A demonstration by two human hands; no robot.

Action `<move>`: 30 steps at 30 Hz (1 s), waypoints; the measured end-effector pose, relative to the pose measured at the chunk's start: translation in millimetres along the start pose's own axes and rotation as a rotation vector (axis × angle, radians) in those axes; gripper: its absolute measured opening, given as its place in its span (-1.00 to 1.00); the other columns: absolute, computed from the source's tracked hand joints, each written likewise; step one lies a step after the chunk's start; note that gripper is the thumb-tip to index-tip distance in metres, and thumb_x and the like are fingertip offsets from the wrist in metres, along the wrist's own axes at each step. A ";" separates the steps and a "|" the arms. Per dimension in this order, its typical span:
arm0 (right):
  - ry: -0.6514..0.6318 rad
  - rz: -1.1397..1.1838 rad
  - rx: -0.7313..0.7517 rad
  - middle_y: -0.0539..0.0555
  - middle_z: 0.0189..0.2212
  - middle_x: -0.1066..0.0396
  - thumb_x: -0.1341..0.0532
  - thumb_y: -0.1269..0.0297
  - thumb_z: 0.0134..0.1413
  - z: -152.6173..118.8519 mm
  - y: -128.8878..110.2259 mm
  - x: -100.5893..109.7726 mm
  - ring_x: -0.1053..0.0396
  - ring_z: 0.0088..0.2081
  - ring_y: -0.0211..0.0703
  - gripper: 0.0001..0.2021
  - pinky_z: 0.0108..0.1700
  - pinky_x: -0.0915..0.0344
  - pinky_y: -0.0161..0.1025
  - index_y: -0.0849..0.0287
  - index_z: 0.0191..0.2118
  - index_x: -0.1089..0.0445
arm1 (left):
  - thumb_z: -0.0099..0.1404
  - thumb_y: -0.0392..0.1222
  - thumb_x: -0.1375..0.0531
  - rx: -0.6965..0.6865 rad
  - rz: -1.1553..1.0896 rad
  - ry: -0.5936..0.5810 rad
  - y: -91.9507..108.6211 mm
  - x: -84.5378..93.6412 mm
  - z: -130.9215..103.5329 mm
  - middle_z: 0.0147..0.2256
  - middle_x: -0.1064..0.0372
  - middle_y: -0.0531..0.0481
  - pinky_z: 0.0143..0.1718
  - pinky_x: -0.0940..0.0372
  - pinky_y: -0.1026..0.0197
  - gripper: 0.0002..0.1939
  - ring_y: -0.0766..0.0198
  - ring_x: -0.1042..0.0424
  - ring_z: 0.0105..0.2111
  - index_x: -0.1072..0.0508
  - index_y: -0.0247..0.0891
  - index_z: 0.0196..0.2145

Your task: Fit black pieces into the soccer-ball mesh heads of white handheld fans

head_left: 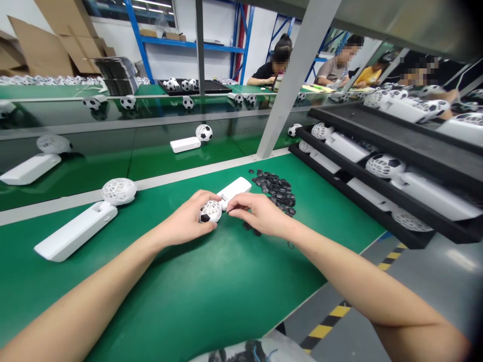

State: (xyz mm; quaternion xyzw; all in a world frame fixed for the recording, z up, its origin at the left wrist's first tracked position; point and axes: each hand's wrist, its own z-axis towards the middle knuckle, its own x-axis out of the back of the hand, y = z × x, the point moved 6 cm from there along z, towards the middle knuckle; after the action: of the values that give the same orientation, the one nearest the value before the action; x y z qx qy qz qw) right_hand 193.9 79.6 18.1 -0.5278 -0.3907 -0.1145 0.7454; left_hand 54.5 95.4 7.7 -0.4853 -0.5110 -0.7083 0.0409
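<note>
My left hand (189, 217) is closed round the ball head (212, 211) of what looks like a white handheld fan. This head is a white mesh with black football patches. Its white handle (238, 189) lies on the green work surface, pointing away to the right. At the neck of the fan, my right hand (253, 210) is pinched, and a small dark piece just shows at its fingertips. Behind that hand spreads a pile of small black pieces (277, 187), partly hidden by it. Another fan (77, 229), its mesh head all white, rests to the left.
Beyond a pale rail, a green belt (151, 146) carries more fans. Black trays (377, 193) loaded with fans are stacked at the right, beside a slanted grey post (290, 85). Several people sit at the far side. Cardboard boxes (49, 45) stand at the back left.
</note>
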 end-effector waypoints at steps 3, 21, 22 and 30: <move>-0.003 0.085 -0.003 -0.02 -0.43 -0.39 -0.14 0.33 0.04 3.3 4.4 -3.7 -0.32 -0.40 -0.29 -0.91 -0.30 -0.23 -0.31 0.17 -0.33 -0.38 | 0.09 -0.06 -0.16 0.010 -0.003 0.068 -1.3 -0.4 1.6 -0.05 -0.17 -0.02 -0.04 -0.16 0.11 -0.56 0.14 -0.21 -0.06 -0.23 -0.15 -0.06; 0.058 0.291 0.090 -0.03 -0.49 -0.40 -0.23 0.35 -0.05 22.0 18.4 -14.6 -0.33 -0.41 -0.30 -0.95 -0.30 -0.24 -0.33 0.21 -0.45 -0.39 | 0.07 -0.22 -0.14 0.005 -0.001 0.301 -1.6 -7.6 4.2 -0.20 -0.25 -0.01 -0.11 -0.21 0.11 -0.72 0.19 -0.28 -0.16 -0.31 -0.20 -0.21; 0.060 0.296 0.089 -0.03 -0.49 -0.40 -0.23 0.35 -0.05 22.2 18.9 -14.7 -0.33 -0.41 -0.31 -0.95 -0.30 -0.24 -0.33 0.20 -0.45 -0.39 | 0.07 -0.22 -0.14 0.005 0.001 0.305 -1.7 -7.7 4.1 -0.20 -0.25 -0.01 -0.11 -0.21 0.11 -0.72 0.20 -0.28 -0.16 -0.31 -0.20 -0.21; 0.051 0.154 0.112 -0.03 -0.49 -0.41 -0.25 0.27 -0.06 28.2 18.9 -13.3 -0.33 -0.40 -0.29 -0.90 -0.30 -0.20 -0.34 0.19 -0.47 -0.40 | 0.07 -0.27 -0.12 -0.032 -0.014 0.302 -2.5 -5.9 3.7 -0.19 -0.25 -0.01 -0.10 -0.20 0.14 -0.73 0.22 -0.27 -0.15 -0.30 -0.21 -0.20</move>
State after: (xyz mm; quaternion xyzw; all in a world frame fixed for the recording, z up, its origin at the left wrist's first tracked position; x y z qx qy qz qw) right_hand 183.0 108.9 -0.6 -0.5107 -0.3355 -0.0483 0.7901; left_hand 58.5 96.8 1.7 -0.3703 -0.4911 -0.7815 0.1045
